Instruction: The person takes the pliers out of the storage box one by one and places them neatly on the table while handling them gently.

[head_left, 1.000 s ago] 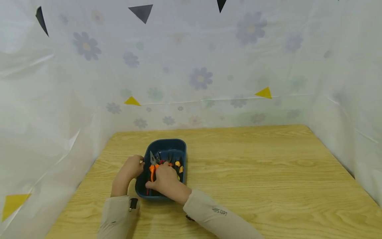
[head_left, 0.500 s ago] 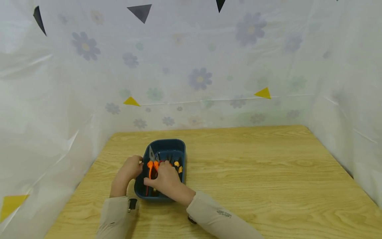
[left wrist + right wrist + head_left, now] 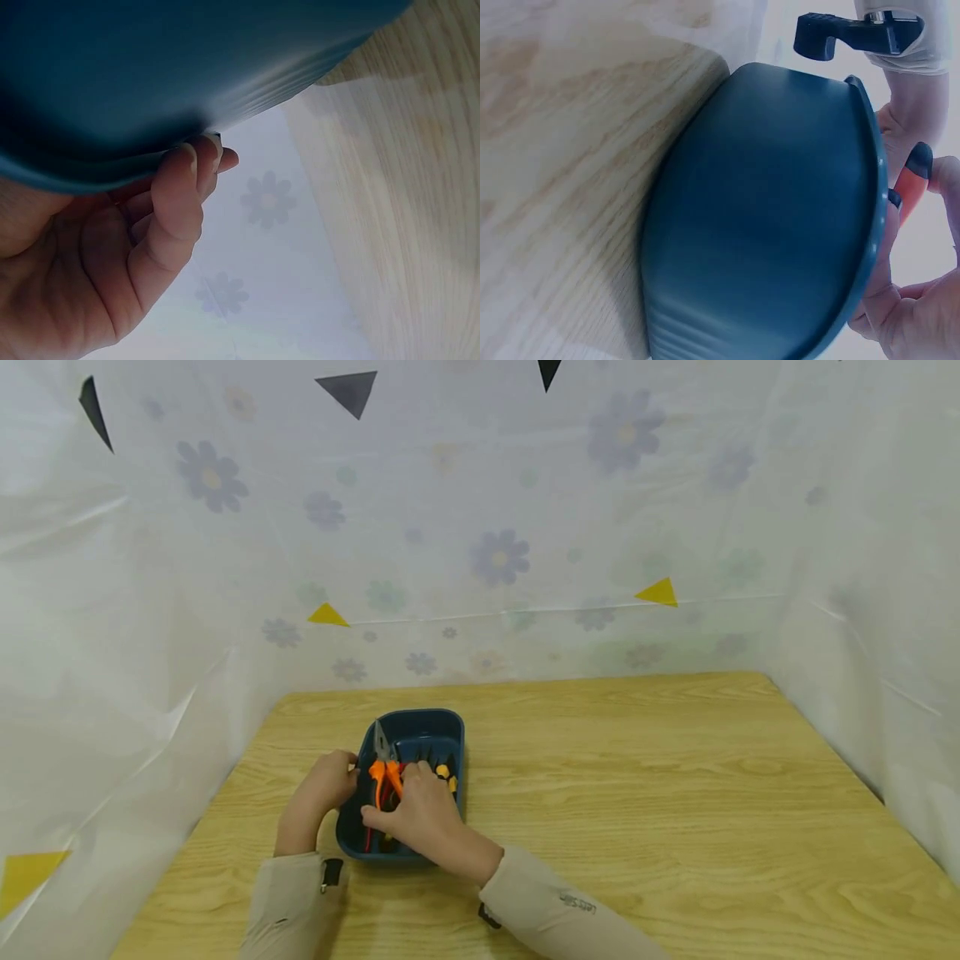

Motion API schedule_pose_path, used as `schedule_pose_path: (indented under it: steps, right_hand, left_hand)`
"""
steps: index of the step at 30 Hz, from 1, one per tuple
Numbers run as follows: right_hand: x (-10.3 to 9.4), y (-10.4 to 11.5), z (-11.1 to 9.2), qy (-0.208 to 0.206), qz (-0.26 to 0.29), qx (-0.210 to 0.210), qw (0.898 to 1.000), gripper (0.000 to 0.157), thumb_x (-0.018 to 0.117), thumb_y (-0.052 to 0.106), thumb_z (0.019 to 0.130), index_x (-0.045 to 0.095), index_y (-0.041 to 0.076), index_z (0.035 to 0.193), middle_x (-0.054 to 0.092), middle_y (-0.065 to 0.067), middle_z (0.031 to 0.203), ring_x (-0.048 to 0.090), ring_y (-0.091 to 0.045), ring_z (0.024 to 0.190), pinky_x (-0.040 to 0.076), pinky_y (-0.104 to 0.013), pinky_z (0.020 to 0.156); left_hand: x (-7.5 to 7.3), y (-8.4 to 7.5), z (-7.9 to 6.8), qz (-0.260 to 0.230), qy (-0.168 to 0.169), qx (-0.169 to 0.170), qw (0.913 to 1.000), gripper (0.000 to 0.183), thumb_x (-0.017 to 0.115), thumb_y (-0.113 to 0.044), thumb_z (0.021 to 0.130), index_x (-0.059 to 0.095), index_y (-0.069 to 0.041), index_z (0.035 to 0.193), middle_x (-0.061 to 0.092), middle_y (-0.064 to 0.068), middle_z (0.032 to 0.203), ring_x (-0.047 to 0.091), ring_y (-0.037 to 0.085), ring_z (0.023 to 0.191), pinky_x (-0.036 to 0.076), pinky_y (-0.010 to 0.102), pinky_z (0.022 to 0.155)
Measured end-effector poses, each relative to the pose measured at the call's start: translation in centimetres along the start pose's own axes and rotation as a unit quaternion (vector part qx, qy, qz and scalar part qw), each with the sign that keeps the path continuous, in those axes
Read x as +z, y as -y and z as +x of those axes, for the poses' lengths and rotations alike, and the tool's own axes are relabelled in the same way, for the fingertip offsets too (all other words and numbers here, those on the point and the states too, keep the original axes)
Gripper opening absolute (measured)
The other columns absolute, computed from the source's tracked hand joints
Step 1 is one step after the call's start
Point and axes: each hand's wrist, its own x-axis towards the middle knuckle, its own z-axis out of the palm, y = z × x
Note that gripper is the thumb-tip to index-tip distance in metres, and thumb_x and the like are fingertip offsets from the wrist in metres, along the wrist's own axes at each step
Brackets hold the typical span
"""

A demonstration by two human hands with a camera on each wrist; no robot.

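Observation:
A dark blue plastic bin [image 3: 459, 727] of hand tools stands on the table at left of centre. My left hand [image 3: 322, 789] pinches its left rim between thumb and fingers, as the left wrist view shows at the blue wall [image 3: 97, 90]. My right hand [image 3: 427, 814] reaches into the bin and holds pliers [image 3: 378, 770] with orange and black handles, their grey jaws pointing to the far end. In the right wrist view, the thumb lies at the dark end of an orange handle [image 3: 911, 187] just above the rim. The right palm hides part of the tools.
Yellow-and-black handles [image 3: 444, 772] lie along the bin's right side, with dark tool tips beyond them. A red handle [image 3: 368, 838] shows near the left wall. Around the wood-grain table [image 3: 637, 793] hang white flowered sheets [image 3: 498, 485].
The pliers have shifted slightly away and to the left, their handles showing more. My right wrist has turned and drifted a little right. The left hand keeps its grip on the rim.

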Motion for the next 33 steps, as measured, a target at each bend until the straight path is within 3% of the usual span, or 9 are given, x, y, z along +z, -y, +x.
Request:
schedule_pose_path:
  steps: [4,9,11,20,27,33]
  right_hand:
    - [-0.5,-0.3,-0.4,-0.007,-0.003,0.016,1.000,0.059,0.071,0.053,0.080,0.060,0.000,0.102,0.051,-0.006,0.087,0.047,-0.015,0.066,0.045,-0.026,0.056]
    - [-1.0,-0.8,-0.5,-0.024,0.020,0.021,0.999,0.057,0.071,0.051,0.081,0.058,0.000,0.102,0.050,-0.008,0.089,0.047,-0.017,0.066,0.045,-0.028,0.057]
    - [-1.3,-0.9,-0.6,-0.030,0.036,0.021,0.999,0.056,0.072,0.050,0.081,0.056,0.000,0.100,0.048,-0.007,0.087,0.044,-0.015,0.062,0.041,-0.025,0.052]
    - [-2.5,-1.4,-0.8,-0.031,0.080,0.065,0.994,0.064,0.073,0.047,0.081,0.052,-0.004,0.115,0.051,-0.013,0.101,0.046,-0.014,0.060,0.042,-0.025,0.050]
    - [-3.4,-2.2,-1.2,-0.037,0.120,0.099,0.987,0.065,0.074,0.044,0.081,0.049,-0.003,0.119,0.049,-0.006,0.080,0.048,-0.016,0.047,0.042,-0.028,0.040]
    - [-4.0,-2.9,-1.3,-0.046,0.123,0.105,0.986,0.064,0.073,0.043,0.082,0.049,-0.005,0.117,0.048,-0.010,0.093,0.052,-0.015,0.055,0.046,-0.027,0.044]
  left_hand:
    - [0.0,-0.1,0.0,0.007,-0.007,0.001,1.0000,0.032,0.050,-0.001,0.093,0.054,0.018,0.119,0.062,0.033,0.106,0.064,0.027,0.075,0.054,0.039,0.063]
    - [0.1,-0.1,0.1,0.015,-0.017,0.007,0.9997,0.031,0.050,-0.001,0.092,0.056,0.019,0.116,0.063,0.032,0.102,0.064,0.027,0.071,0.054,0.038,0.061]
    - [0.1,-0.1,0.2,0.015,-0.021,0.010,0.9996,0.030,0.050,0.000,0.091,0.057,0.019,0.115,0.064,0.032,0.100,0.063,0.027,0.070,0.054,0.038,0.060]
    - [0.3,-0.2,0.0,0.014,-0.039,0.024,0.9989,0.028,0.051,0.002,0.090,0.058,0.019,0.111,0.065,0.031,0.096,0.064,0.029,0.071,0.054,0.038,0.060]
    - [0.5,0.0,0.2,0.016,-0.030,0.021,0.9992,0.030,0.049,0.002,0.092,0.056,0.020,0.114,0.064,0.032,0.098,0.064,0.027,0.068,0.053,0.036,0.058]
    - [0.6,0.1,0.3,0.018,-0.031,0.024,0.9991,0.030,0.050,0.002,0.091,0.056,0.021,0.113,0.064,0.032,0.099,0.065,0.027,0.069,0.054,0.037,0.059]
